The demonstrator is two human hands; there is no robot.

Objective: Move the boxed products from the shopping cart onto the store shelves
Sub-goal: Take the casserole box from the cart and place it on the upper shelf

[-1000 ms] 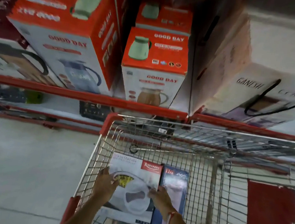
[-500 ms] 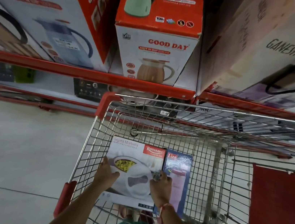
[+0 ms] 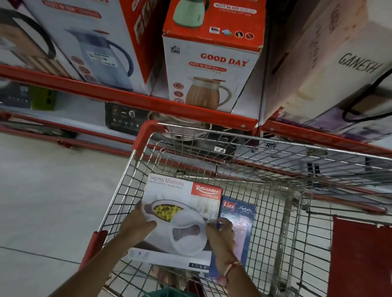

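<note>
A white casserole box (image 3: 179, 224) with a red brand patch lies flat in the wire shopping cart (image 3: 288, 161). My left hand (image 3: 137, 225) grips its left edge and my right hand (image 3: 221, 235) grips its right edge. A dark blue box (image 3: 240, 217) lies right beside it, partly under my right wrist. The red-edged store shelf (image 3: 121, 96) stands just beyond the cart's front, stocked with orange-and-white jug boxes (image 3: 211, 47).
A large pale box marked Ganesh (image 3: 352, 67) fills the shelf on the right. Lower shelves (image 3: 42, 121) hold dark boxed goods. A red flap (image 3: 366, 270) hangs in the cart's right side. Grey floor (image 3: 19, 199) lies left of the cart.
The view has come closer to the shelf and cart. Both hands have stayed on the sides of the white box; the box appears slightly raised.
</note>
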